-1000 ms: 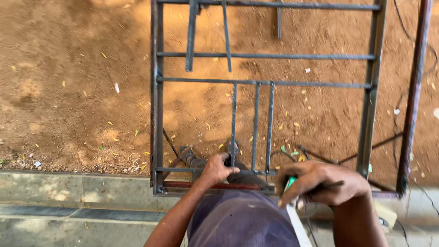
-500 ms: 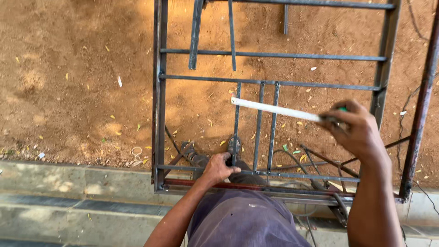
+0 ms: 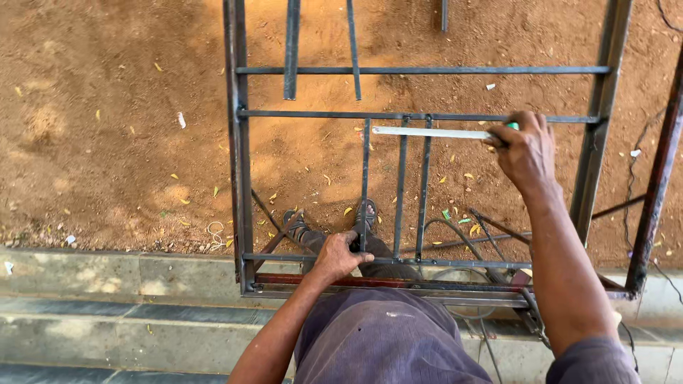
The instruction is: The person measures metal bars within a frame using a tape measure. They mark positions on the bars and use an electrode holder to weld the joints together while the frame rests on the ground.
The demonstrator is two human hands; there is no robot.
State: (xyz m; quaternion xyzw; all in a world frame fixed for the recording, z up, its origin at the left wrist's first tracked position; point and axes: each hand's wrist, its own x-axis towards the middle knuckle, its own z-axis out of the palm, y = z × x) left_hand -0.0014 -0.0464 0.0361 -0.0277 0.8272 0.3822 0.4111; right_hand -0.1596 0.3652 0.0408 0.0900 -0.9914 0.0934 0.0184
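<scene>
While the left hand [image 3: 340, 254] grips a thin vertical bar [image 3: 364, 186] of the dark welded steel frame [image 3: 240, 178], the right hand [image 3: 525, 151] should keep its closed fingers firm on the flat white ruler [image 3: 430, 132], held level across the upper crossbar [image 3: 420, 116].

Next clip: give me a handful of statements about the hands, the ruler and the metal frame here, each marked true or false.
1. The right hand holds a flat pale ruler by its end. True.
2. The ruler lies on the dirt. False: it is held level against the upright bars of the metal frame, just under a crossbar.
3. The left hand grips the bottom of an upright bar. True.
4. The left hand holds a hammer. False: it holds only the bar.
5. The frame stands indoors on tile. False: it lies over brown dirt, its near edge at a stone kerb.
</scene>
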